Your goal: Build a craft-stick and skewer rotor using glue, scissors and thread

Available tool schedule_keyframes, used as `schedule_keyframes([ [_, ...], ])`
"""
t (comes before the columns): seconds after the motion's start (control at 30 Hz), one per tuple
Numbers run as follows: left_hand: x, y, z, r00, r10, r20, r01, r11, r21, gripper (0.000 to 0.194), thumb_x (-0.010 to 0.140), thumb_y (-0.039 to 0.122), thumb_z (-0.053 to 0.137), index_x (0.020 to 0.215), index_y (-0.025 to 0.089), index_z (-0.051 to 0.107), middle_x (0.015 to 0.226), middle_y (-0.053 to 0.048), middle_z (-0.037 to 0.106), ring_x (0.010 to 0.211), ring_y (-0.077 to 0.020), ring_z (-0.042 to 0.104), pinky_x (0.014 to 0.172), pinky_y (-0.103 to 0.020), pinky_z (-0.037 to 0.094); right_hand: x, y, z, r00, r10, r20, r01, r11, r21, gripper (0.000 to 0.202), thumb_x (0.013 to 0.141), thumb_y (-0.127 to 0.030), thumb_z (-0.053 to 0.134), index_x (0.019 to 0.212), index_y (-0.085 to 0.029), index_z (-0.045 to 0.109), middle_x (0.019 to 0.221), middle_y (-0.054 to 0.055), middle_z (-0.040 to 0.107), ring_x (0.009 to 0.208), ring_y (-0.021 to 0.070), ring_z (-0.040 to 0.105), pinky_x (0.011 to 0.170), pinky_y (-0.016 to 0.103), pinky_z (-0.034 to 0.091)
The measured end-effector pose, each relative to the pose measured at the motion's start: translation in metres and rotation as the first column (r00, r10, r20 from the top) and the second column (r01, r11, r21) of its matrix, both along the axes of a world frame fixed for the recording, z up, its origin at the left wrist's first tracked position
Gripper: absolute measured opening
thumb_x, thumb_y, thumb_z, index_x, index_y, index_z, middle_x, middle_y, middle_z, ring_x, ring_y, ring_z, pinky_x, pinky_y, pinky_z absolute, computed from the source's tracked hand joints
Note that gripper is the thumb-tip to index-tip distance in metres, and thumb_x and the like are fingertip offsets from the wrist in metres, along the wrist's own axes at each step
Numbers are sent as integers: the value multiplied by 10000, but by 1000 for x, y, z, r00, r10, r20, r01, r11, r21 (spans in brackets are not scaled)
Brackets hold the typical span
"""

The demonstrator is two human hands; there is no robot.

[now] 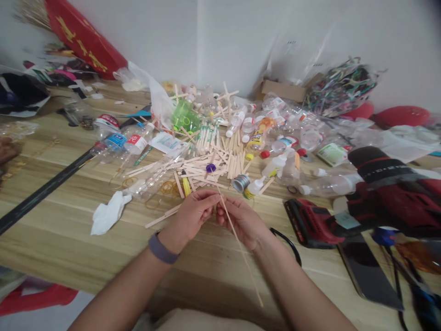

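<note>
Both my hands meet over the front middle of the table, pinching a thin wooden skewer (240, 245). A purple bottle cap (210, 168) sits at the skewer's far end, and its near end slants down toward me on the right. My left hand (199, 212), with a purple band at the wrist, closes thumb and fingers on the skewer. Right beside it, my right hand (242, 219) has its fingers curled at the same spot. Beyond my hands lies a heap of wooden craft sticks (206, 161), with a spool of wire (240, 183) and a small glue bottle (255, 187) to its right.
A red and black power drill (382, 193) and a dark phone (368, 271) lie on the right. Plastic bottles (275, 110) crowd the back. A black bar (48, 188) crosses the left, near another person's hand (7, 149). White tissue (109, 213) lies left of my hands.
</note>
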State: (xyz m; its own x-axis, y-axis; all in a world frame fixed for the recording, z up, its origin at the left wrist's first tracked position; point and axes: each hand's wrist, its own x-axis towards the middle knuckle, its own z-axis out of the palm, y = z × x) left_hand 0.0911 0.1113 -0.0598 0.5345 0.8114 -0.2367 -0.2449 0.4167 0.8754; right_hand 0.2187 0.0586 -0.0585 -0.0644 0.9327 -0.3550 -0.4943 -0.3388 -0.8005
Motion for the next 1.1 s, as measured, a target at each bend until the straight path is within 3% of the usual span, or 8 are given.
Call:
schedule_keyframes([
  [0.17,4,-5,2,1000,10,20,-11,999,48,260,632,376,783,692,156,659,473,82,422,427,-48,319,415,-183,257,-1,-3,-1,1000,14,10,-14,1000,7,370,624,-469,845,707,-159,660,666,3,592,571,84,489,536,208,403],
  [0.3,4,-7,1,999,34,-5,-33,993,117,278,657,395,769,739,153,661,589,43,537,500,-70,406,480,-200,338,1,-6,-2,998,-19,65,20,1000,-11,406,623,-497,835,734,-162,636,682,3,610,585,86,531,560,210,427],
  [0.47,1,-2,3,993,91,-80,-70,970,235,221,732,374,715,801,168,671,643,42,557,524,-78,419,490,-202,328,1,-19,8,977,-84,195,92,995,-35,469,641,-583,790,796,-195,578,619,-45,605,470,71,536,413,166,326],
  [0.63,0,2,6,980,95,-172,-35,945,324,140,782,310,660,743,178,633,620,37,568,516,-93,452,501,-212,353,-16,-38,31,981,97,170,-79,991,-108,632,630,-786,650,718,-163,600,488,-20,565,310,53,400,312,182,170],
  [0.77,-1,2,4,967,140,-213,-55,931,360,69,774,252,654,754,193,625,630,54,551,588,-104,482,557,-204,370,-32,-40,40,984,154,92,-144,984,-107,590,643,-760,651,692,-178,571,459,-56,507,304,26,307,315,184,139],
  [0.93,-7,10,7,977,20,-211,37,964,262,134,734,295,675,743,168,634,567,61,528,499,-81,434,486,-193,330,-40,-38,31,973,125,192,-117,992,-56,519,665,-666,697,624,-198,476,466,-69,503,316,18,313,314,176,161],
  [1.1,-17,26,10,981,-100,-164,116,989,87,215,673,328,712,737,158,598,502,83,458,407,-43,348,400,-160,233,-45,-43,19,959,109,261,-102,994,-41,471,740,-641,637,673,-197,492,487,-67,520,324,42,414,315,173,231],
])
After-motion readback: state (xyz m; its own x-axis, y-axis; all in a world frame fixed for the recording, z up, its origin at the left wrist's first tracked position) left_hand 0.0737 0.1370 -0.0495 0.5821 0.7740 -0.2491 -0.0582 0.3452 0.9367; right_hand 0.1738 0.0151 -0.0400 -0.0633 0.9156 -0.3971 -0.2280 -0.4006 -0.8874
